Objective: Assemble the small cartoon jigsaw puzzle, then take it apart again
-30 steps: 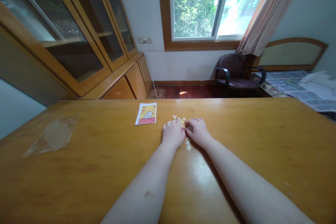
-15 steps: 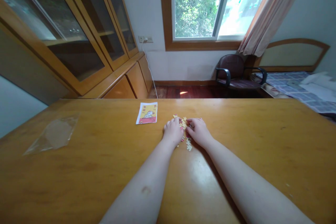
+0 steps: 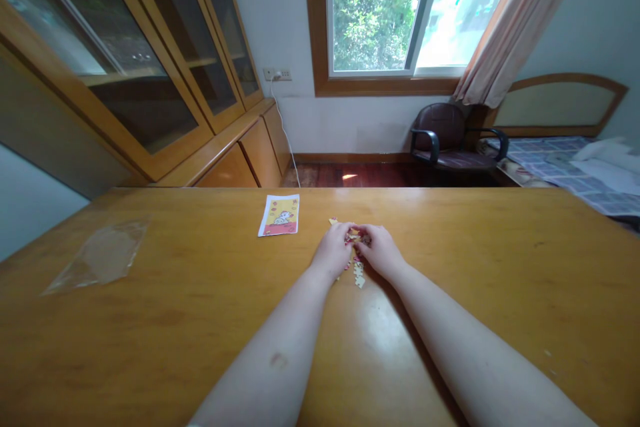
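Observation:
My left hand and my right hand rest side by side on the wooden table, fingertips meeting over a small pile of yellow and red jigsaw pieces. Both hands have their fingers curled and pinched together on pieces from the pile; which piece each one holds is hidden by the fingers. A few loose pieces lie just behind and in front of the hands. A small picture card, yellow and red with a white animal on it, lies flat on the table to the left of the hands.
A clear plastic bag lies flat at the table's left. Glass-fronted wooden cabinets line the left wall. Beyond the table are a window, a dark armchair and a bed at right.
My left hand has shifted right and forward, its fingertips now meeting those of my right hand over the pile. The card and bag have not moved.

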The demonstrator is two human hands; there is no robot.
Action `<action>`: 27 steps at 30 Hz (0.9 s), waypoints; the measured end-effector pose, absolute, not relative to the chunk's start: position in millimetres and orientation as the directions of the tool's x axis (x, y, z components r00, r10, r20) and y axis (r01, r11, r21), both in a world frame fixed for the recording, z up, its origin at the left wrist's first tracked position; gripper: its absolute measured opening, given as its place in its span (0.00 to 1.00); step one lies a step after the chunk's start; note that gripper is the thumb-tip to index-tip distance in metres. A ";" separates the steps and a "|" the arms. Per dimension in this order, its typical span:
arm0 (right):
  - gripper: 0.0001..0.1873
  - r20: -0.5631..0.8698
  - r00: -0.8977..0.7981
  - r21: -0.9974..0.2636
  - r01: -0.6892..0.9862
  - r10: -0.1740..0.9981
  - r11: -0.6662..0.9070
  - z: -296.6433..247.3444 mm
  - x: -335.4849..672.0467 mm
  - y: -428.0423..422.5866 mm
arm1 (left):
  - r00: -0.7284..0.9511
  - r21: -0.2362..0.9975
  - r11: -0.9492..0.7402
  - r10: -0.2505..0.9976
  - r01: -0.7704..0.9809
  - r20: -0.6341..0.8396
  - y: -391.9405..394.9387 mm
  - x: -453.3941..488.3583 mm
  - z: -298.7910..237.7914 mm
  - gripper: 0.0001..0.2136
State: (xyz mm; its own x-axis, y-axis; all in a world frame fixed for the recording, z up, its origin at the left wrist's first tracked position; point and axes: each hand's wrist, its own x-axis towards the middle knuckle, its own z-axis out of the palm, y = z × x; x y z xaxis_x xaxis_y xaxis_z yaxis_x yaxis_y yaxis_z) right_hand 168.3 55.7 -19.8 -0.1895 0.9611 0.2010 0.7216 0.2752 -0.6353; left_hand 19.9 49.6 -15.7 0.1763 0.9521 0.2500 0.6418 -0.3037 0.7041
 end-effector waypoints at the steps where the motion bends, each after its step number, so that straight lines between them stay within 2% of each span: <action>1: 0.16 0.208 -0.185 -0.640 0.717 0.961 0.276 -20.4 168.6 56.2 | 0.174 0.704 -0.308 0.951 0.640 0.258 49.5 19.8 -15.1 0.19; 6: 0.08 0.231 -0.201 -0.642 0.704 0.952 0.304 -22.0 169.8 57.3 | 0.153 0.700 -0.275 0.960 0.659 0.233 49.5 19.3 -13.3 0.17; 10: 0.07 0.265 -0.155 -0.642 0.708 0.952 0.294 -21.6 171.4 58.0 | 0.092 0.720 -0.227 0.971 0.656 0.222 49.4 19.4 -9.4 0.16; 12: 0.09 0.273 -0.160 -0.626 0.719 0.949 0.302 -20.9 171.3 57.2 | 0.056 0.735 -0.212 0.971 0.644 0.231 49.6 19.1 -7.7 0.17; 17: 0.22 0.277 -0.318 -0.498 0.760 0.907 0.418 -19.3 167.3 49.9 | 0.000 0.757 -0.222 0.960 0.614 0.282 51.3 16.9 -8.4 0.19; 19: 0.19 0.258 -0.362 -0.474 0.761 0.896 0.444 -18.2 166.1 47.7 | -0.016 0.772 -0.232 0.954 0.592 0.299 52.0 16.2 -9.5 0.21; 23: 0.05 0.232 -0.360 -0.491 0.758 0.904 0.428 -16.2 167.2 48.7 | -0.038 0.802 -0.238 0.951 0.548 0.308 51.7 16.7 -8.9 0.23; 25: 0.05 0.253 -0.324 -0.522 0.747 0.912 0.411 -15.9 168.2 50.3 | -0.028 0.820 -0.242 0.954 0.519 0.299 50.9 17.9 -7.4 0.23; 27: 0.08 0.287 -0.285 -0.572 0.715 0.914 0.403 -15.7 168.7 51.3 | -0.010 0.838 -0.247 0.957 0.487 0.288 50.0 19.2 -6.3 0.23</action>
State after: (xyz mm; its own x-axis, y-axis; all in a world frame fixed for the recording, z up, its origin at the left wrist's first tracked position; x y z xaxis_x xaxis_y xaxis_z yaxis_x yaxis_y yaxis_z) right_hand 168.7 51.3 -15.7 -0.2851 0.9144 0.2875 0.7148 0.4026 -0.5718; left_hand 19.2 50.0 -6.3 -0.0104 0.9575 0.2884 0.4868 -0.2471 0.8378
